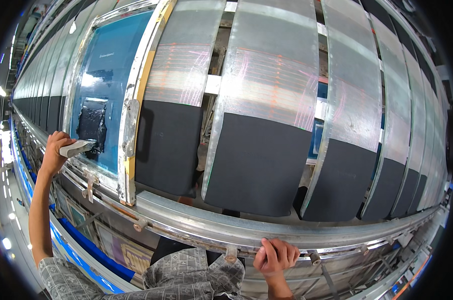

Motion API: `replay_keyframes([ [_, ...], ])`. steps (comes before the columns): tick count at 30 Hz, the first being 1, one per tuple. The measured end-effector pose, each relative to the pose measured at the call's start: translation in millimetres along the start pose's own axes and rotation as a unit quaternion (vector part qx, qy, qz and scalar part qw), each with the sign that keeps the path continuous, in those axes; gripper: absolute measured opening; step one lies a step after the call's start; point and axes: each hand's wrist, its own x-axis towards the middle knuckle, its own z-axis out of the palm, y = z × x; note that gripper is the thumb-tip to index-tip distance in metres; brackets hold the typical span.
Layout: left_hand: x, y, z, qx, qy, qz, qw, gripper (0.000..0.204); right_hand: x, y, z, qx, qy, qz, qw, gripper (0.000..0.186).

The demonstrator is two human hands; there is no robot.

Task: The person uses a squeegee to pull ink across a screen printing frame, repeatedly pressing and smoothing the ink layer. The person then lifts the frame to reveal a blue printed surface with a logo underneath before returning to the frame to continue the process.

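My left hand [59,151] grips a pale squeegee [77,148] at the left. The squeegee's far end reaches the edge of a black ink patch [93,119] on the blue mesh [115,57] of a screen printing frame. That metal frame [132,92] is stained and lies over the row of boards. To its right, black fabric pieces [259,162] cover the near ends of the pale boards [276,30]. My right hand [276,256] is closed, its fingers curled in, against the near metal rail [211,242]. Whether it holds anything is hidden.
Several boards run side by side to the left and right, with gaps between them. Small brackets [140,226] stick out along the rail. Stored frames [121,245] stand below the table at the left, near a blue strip [94,250].
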Motion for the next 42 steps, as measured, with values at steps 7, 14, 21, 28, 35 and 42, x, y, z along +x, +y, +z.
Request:
replay_keyframes([
  [7, -1.0, -2.1, 0.2, 0.003, -0.005, 0.005, 1.0, 0.019, -0.2, 0.5, 1.0, -0.001, 0.003, -0.01, 1.0, 0.018],
  [14, -0.8, -6.1, 1.2, -0.004, -0.013, 0.006, 1.0, 0.028, -3.4, 3.2, 4.9, -0.018, 0.03, -0.01, 0.999, 0.02],
  [21, 6.3, -7.7, -5.2, -0.001, -0.019, 0.034, 0.999, 0.039, -1.2, -0.3, 8.0, -0.013, 0.046, -0.005, 0.999, 0.016],
  [28, -7.2, -28.2, 1.2, -0.056, -0.01, 0.103, 0.993, 0.043, 23.7, -22.5, -1.6, 0.155, -0.012, 0.197, 0.968, 0.011],
  [35, 4.5, -42.9, 25.7, -0.205, 0.013, 0.207, 0.957, 0.055, 210.0, -184.4, 45.2, 0.448, -0.022, 0.201, 0.871, 0.024],
  [42, 5.3, -44.1, 23.2, -0.191, -0.019, 0.231, 0.954, 0.045, 293.8, -268.9, 138.6, 0.263, 0.0, 0.314, 0.912, 0.029],
])
